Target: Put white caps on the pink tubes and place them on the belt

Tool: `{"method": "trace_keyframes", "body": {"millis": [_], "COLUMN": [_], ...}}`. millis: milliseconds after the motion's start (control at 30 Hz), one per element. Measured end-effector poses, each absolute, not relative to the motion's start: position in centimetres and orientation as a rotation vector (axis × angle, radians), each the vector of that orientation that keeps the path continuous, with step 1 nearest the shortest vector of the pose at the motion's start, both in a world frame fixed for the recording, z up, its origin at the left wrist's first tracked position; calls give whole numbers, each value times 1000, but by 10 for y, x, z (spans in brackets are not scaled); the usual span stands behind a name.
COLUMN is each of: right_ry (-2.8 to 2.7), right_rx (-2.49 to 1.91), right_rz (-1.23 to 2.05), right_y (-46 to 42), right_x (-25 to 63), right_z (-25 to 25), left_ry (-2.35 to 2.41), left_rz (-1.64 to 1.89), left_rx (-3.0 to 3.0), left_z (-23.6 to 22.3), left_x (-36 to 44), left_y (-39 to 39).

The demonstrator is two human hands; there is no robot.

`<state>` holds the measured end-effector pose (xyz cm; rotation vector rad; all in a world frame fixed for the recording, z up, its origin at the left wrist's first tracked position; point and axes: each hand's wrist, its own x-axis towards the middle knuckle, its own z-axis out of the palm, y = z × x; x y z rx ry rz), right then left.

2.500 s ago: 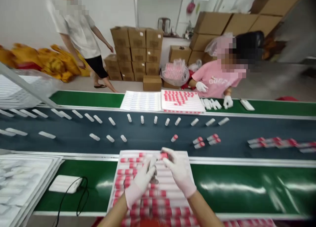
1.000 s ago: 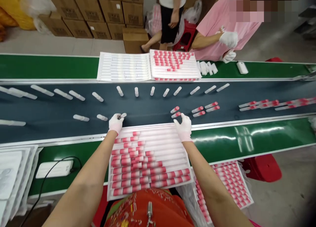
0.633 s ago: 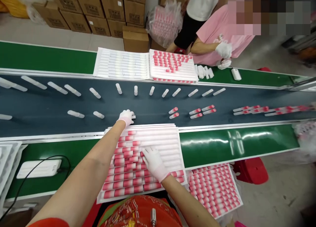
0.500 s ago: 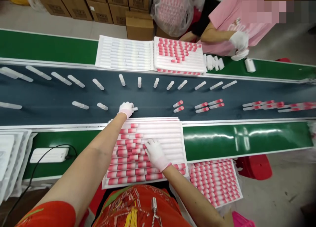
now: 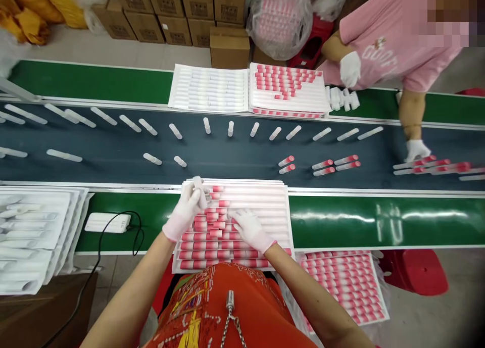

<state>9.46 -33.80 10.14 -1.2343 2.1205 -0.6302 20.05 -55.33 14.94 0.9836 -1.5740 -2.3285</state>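
Note:
My left hand, in a white glove, is closed around a frosted white tube above the tray's upper left corner. In front of me lies a white ridged tray, with rows of red-to-white caps on its left and lower parts. Over the middle of these caps is my gloved right hand, its fingers bent and pinched at a red cap that is partly hidden by them. White tubes stand on the dark conveyor belt beyond the tray.
Red-topped tubes stand right on the belt. A co-worker's gloved hand reaches to others. Across lie trays of white and red pieces. A white power bank with a black cable and stacked trays are left.
My left hand has come back from the belt to the tray with a white tube. My right hand stays over the caps. The co-worker's hand has reached onto the belt.

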Motion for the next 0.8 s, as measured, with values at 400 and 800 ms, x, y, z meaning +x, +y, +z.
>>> {"method": "trace_keyframes", "body": {"millis": [400,800], "right_ry": [1392,1551], "right_rx": [-228,-329], "right_rz": [-2043,-1729], "right_y": [-377,-364], "right_x": [58,68], "right_z": [207,217], "left_ry": [-2073,-2422], "left_rz": [-2282,-1901], "left_rx": [821,827], "left_z": [194,214], "left_x": [188,177], "left_y": [-496,-488]}}
